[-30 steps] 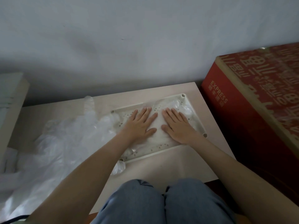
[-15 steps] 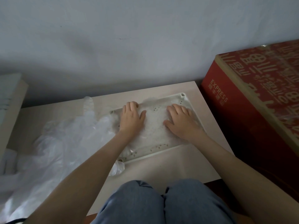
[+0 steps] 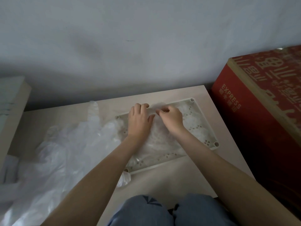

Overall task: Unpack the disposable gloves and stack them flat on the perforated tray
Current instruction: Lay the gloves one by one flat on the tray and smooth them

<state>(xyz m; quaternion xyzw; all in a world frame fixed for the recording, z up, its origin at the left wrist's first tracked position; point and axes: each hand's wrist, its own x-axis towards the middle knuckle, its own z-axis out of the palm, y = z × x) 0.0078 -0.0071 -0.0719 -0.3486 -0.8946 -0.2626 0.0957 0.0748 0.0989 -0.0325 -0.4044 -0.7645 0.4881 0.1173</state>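
From the head view, the gloves [image 3: 162, 141] lie in the perforated tray [image 3: 204, 123] on the counter [image 3: 162, 181]. Our right hand [image 3: 171, 119] pinches the film near the far rim. Our left hand [image 3: 140, 123] lies palm-down on the stack, fingertips curled at that rim; we cannot tell whether it grips anything. We judge this a smoothing step: pin with the left palm, draw the edge taut gently, and avoid dragging lower layers. The unstacked gloves [image 3: 65, 152] wait to the left.

We log off-white rectangular perforated plastic tray [image 3: 215, 144] | translucent white plastic gloves [image 3: 68, 152] | red cardboard box [image 3: 254, 121], gold lettering | pale beige tabletop [image 3: 162, 181]
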